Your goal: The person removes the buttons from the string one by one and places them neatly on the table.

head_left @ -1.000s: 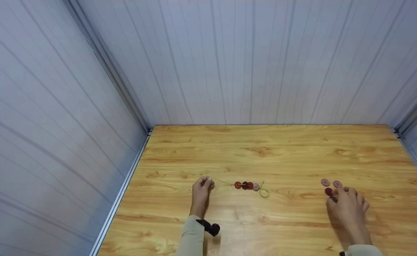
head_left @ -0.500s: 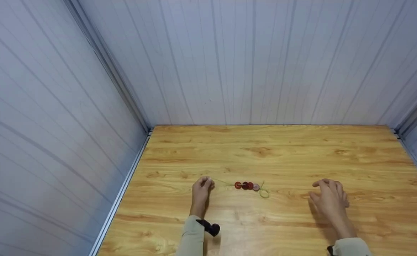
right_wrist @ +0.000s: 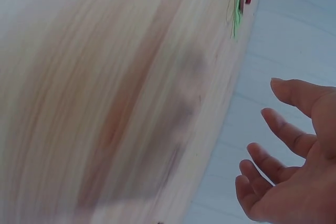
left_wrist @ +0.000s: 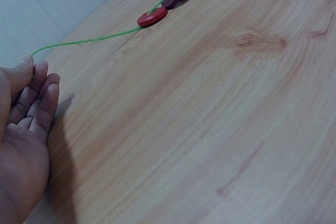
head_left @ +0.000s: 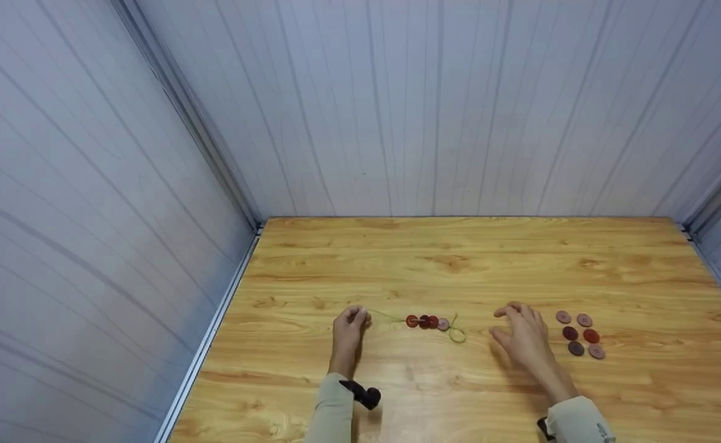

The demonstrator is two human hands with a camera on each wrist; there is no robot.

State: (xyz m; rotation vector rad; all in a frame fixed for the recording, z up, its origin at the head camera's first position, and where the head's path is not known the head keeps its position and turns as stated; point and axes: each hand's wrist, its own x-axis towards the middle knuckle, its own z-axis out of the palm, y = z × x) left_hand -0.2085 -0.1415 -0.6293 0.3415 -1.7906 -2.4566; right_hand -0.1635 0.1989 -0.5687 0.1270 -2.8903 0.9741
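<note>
On the table point(head_left: 459, 394), six buttons point(head_left: 591, 336) are lying near the spread right hand point(head_left: 526, 335); the left hand point(head_left: 346, 335) is pinching the cord point(left_wrist: 94, 40).

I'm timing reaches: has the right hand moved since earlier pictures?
Yes, the right hand moved left in the head view, away from the six round pink, red and dark buttons.

In the head view, a green cord point(left_wrist: 98, 39) at five o'clock carries red, maroon, red and dusty-pink strung buttons point(head_left: 424, 321); at four, the loose buttons point(head_left: 570, 333) are three dusty pink, one red, two dark. The tabletop point(head_left: 410, 394) at six is golden, brown-streaked wood grain; the wall point(head_left: 391, 111) at twelve, pale blue-grey, darker-streaked.
</note>
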